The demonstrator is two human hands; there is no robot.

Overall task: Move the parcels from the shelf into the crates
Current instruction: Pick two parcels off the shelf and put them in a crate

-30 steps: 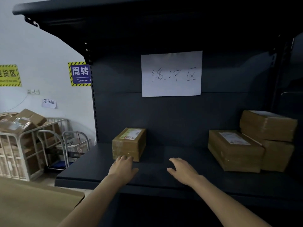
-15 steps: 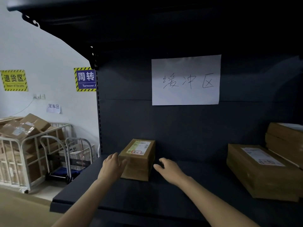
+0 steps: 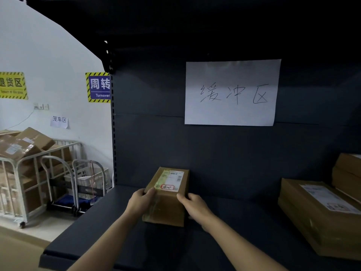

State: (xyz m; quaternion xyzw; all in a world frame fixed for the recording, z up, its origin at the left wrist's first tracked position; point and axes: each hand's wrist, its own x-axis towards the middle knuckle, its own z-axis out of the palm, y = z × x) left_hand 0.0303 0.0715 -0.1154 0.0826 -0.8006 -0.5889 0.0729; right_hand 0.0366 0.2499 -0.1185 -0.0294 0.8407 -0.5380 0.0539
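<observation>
Parcel (image 3: 168, 196) is lying lengthwise below paper sign (image 3: 231, 92) | left hand (image 3: 139, 202) and right hand (image 3: 195, 207) are clasping opposite flanks — fingers curled round it.

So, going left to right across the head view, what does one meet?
First a white metal cage cart of cardboard boxes, left hand, small brown cardboard parcel, right hand, large flat brown cardboard parcel.

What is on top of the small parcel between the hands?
A white shipping label with a red stamp. The left hand and right hand grip the small parcel and cover its sides.
</observation>
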